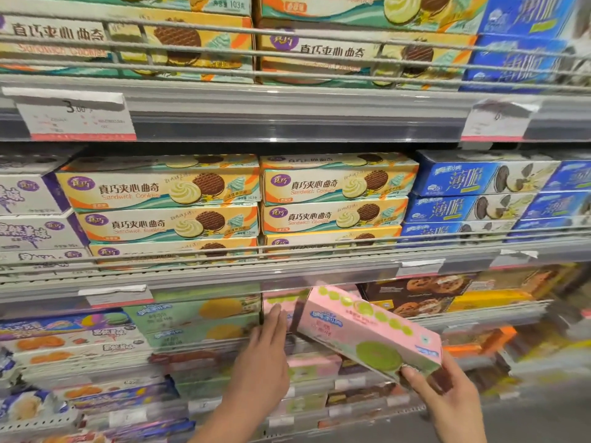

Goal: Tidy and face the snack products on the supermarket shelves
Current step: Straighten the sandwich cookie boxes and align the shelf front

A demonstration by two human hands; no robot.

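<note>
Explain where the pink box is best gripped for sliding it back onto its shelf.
Probably at its near short end, from below and right, as the right hand grips it now. The pink box is long and tilted, its far end aimed at the shelf gap by the left hand, so a rear-end hold leaves the leading end free.

White price tag (75, 118) on left shelf rail (287, 123); second tag (497, 121) right.
</note>
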